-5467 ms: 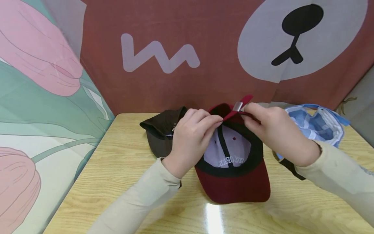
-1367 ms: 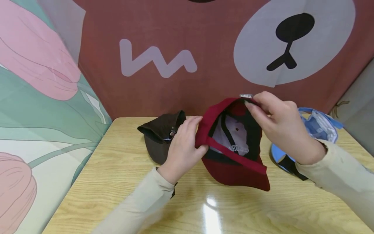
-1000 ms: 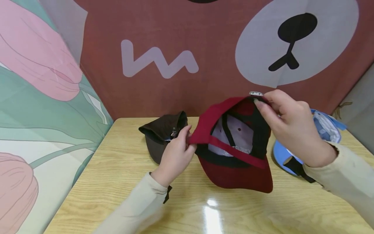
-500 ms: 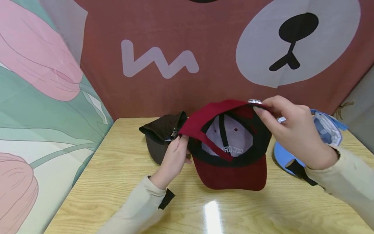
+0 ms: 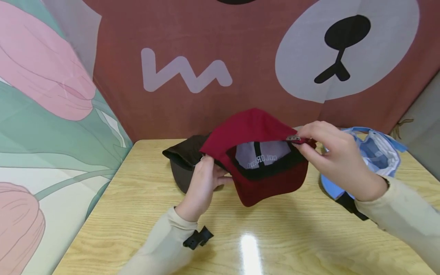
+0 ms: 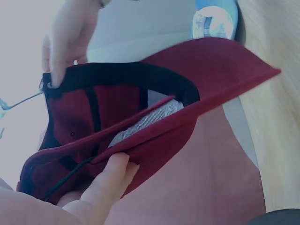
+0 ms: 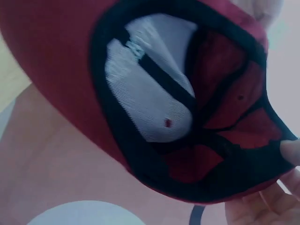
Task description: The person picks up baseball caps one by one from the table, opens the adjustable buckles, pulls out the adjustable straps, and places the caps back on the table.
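Observation:
A dark red baseball cap [image 5: 252, 126] is held up over the table, its lining and mirrored lettering facing the camera in the head view. My left hand [image 5: 201, 187] grips its left back edge, thumb and fingers on either side of the cloth in the left wrist view. With thumb and forefinger, my right hand [image 5: 338, 156] pinches the opposite back edge beside a metal buckle [image 5: 293, 138]. A loose red strap [image 6: 136, 123] lies across the opening in the left wrist view. The right wrist view shows the black sweatband [image 7: 112, 112] and pale front lining.
A dark brown cap [image 5: 182, 172] lies behind my left hand. To the right, a light blue cap [image 5: 381, 152] sits upside down, partly behind my right hand. A printed cloth [image 5: 192, 110] hangs behind the wooden table [image 5: 137, 214].
Earlier both hands were at the strap and buckle. The left hand has since moved to the cap's left edge. The cap has tilted, its back dropping on the right and its brim rising.

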A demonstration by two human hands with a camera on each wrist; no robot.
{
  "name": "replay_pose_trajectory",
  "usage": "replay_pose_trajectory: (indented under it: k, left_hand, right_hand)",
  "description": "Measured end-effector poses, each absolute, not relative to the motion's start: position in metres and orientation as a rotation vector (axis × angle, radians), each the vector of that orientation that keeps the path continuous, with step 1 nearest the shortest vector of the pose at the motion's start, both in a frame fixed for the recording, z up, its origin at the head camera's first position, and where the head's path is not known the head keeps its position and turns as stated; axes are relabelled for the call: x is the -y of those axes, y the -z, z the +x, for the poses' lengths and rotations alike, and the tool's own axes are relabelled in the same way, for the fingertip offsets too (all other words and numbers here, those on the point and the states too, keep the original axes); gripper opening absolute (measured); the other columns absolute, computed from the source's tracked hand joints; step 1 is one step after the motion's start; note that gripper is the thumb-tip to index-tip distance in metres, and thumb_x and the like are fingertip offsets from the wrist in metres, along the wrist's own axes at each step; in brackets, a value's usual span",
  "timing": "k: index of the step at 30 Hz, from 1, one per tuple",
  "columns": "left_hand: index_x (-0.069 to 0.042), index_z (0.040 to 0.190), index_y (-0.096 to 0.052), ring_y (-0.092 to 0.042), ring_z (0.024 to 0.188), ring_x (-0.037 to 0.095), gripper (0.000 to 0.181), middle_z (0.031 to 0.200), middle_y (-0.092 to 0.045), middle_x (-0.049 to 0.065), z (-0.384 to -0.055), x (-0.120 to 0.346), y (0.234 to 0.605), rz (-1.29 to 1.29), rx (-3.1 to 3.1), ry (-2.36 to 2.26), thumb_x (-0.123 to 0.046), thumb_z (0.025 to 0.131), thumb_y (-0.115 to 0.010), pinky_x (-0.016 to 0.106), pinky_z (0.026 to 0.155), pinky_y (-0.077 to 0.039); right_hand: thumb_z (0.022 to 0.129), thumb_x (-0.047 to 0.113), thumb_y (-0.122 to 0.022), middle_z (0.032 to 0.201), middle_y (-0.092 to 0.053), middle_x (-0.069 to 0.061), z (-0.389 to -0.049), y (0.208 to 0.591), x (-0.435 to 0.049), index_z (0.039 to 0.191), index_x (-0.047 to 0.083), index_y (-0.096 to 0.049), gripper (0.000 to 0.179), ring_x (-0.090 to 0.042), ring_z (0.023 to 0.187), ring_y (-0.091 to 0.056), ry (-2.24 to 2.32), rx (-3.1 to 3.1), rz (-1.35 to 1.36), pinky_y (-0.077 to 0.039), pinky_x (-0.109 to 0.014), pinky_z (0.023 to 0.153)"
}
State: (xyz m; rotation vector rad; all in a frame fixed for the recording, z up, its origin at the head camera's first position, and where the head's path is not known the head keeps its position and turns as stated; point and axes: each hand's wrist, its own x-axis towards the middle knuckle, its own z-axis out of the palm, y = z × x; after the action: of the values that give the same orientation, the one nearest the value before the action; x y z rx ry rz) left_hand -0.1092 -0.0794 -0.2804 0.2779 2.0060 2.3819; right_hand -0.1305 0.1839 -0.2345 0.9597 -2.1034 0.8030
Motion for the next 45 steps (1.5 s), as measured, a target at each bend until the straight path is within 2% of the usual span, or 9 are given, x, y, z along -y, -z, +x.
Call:
replay_pose_trajectory:
  k: [8, 11, 15, 19, 24, 28, 32, 38, 45]
  left_hand:
    - [-0.004, 0.098, -0.058, -0.058, 0.066, 0.014, 0.037, 0.071, -0.060, 0.001, -0.109, 0.074, 0.274, 0.167, -1.910, -2.498, -0.029, 0.106, -0.031, 0.032, 0.068, -0.052]
    - [-0.007, 0.097, -0.058, -0.057, 0.064, 0.014, 0.034, 0.069, -0.060, 0.000, -0.110, 0.072, 0.272, 0.172, -1.857, -2.541, -0.029, 0.106, -0.033, 0.031, 0.067, -0.051]
    - [-0.010, 0.094, -0.055, -0.053, 0.060, 0.013, 0.031, 0.066, -0.056, -0.001, -0.110, 0.070, 0.268, 0.160, -1.811, -2.590, -0.028, 0.106, -0.033, 0.029, 0.064, -0.048]
    - [-0.012, 0.094, -0.054, -0.048, 0.060, 0.013, 0.031, 0.066, -0.051, -0.001, -0.109, 0.071, 0.266, 0.157, -1.769, -2.643, -0.027, 0.107, -0.030, 0.030, 0.062, -0.046]
    - [-0.009, 0.111, -0.054, -0.057, 0.071, 0.015, 0.031, 0.079, -0.058, 0.002, -0.107, 0.073, 0.265, 0.221, -1.707, -2.675, -0.026, 0.107, -0.028, 0.038, 0.072, -0.052]
    - [-0.009, 0.115, -0.055, -0.061, 0.078, 0.017, 0.032, 0.090, -0.063, 0.002, -0.106, 0.073, 0.266, 0.235, -1.670, -2.696, -0.026, 0.107, -0.029, 0.042, 0.075, -0.051]
    - [-0.010, 0.114, -0.055, -0.062, 0.080, 0.018, 0.033, 0.093, -0.064, 0.001, -0.104, 0.073, 0.265, 0.248, -1.640, -2.719, -0.027, 0.108, -0.028, 0.044, 0.077, -0.051]
    - [-0.011, 0.116, -0.054, -0.061, 0.078, 0.019, 0.032, 0.096, -0.063, 0.002, -0.102, 0.074, 0.264, 0.286, -1.574, -2.745, -0.028, 0.107, -0.029, 0.047, 0.081, -0.051]
    - [-0.013, 0.118, -0.053, -0.063, 0.084, 0.021, 0.030, 0.101, -0.062, 0.003, -0.102, 0.073, 0.261, 0.346, -1.507, -2.739, -0.025, 0.108, -0.027, 0.049, 0.082, -0.051]
  right_hand:
    - [0.066, -0.017, -0.072, 0.116, -0.062, -0.018, -0.133, 0.249, -0.191, 0.093, -0.004, -0.069, 0.030, -0.028, 0.106, -0.052, -0.788, 2.140, 1.018, -0.033, -0.009, 0.091]
    - [0.088, 0.010, -0.070, 0.125, -0.057, -0.022, -0.135, 0.254, -0.195, 0.096, -0.005, -0.068, 0.017, -0.036, 0.109, -0.050, -0.784, 2.138, 1.026, -0.032, -0.011, 0.094]
    - [0.096, 0.052, -0.047, 0.135, -0.051, -0.024, -0.139, 0.262, -0.198, 0.106, -0.006, -0.067, 0.063, -0.037, 0.117, -0.048, -0.785, 2.125, 1.002, -0.030, -0.008, 0.097]
    - [0.094, 0.054, -0.049, 0.146, -0.043, -0.020, -0.141, 0.271, -0.199, 0.122, -0.009, -0.060, 0.070, -0.022, 0.132, -0.044, -0.818, 2.116, 0.956, -0.032, -0.007, 0.098]
    - [0.090, 0.055, -0.052, 0.150, -0.036, -0.021, -0.141, 0.283, -0.198, 0.141, -0.009, -0.042, 0.083, -0.002, 0.134, -0.037, -0.893, 2.118, 0.851, -0.033, -0.007, 0.097]
    - [0.089, 0.019, -0.070, 0.146, -0.041, -0.024, -0.140, 0.290, -0.199, 0.150, -0.002, -0.031, 0.075, 0.010, 0.123, -0.041, -1.039, 2.194, 0.770, -0.037, -0.004, 0.090]
    - [0.080, -0.012, -0.072, 0.133, -0.055, -0.015, -0.142, 0.296, -0.201, 0.149, 0.004, -0.034, 0.080, 0.011, 0.112, -0.049, -1.242, 2.317, 0.722, -0.042, -0.006, 0.084]
    - [0.092, -0.002, -0.063, 0.111, -0.061, 0.014, -0.145, 0.314, -0.210, 0.137, -0.006, -0.042, 0.051, 0.002, 0.098, -0.060, -1.653, 2.498, 0.640, -0.051, -0.018, 0.077]
    - [0.093, -0.002, -0.060, 0.098, -0.067, 0.009, -0.145, 0.334, -0.217, 0.117, 0.004, -0.057, 0.025, -0.008, 0.086, -0.067, -1.830, 2.523, 0.642, -0.055, -0.025, 0.073]
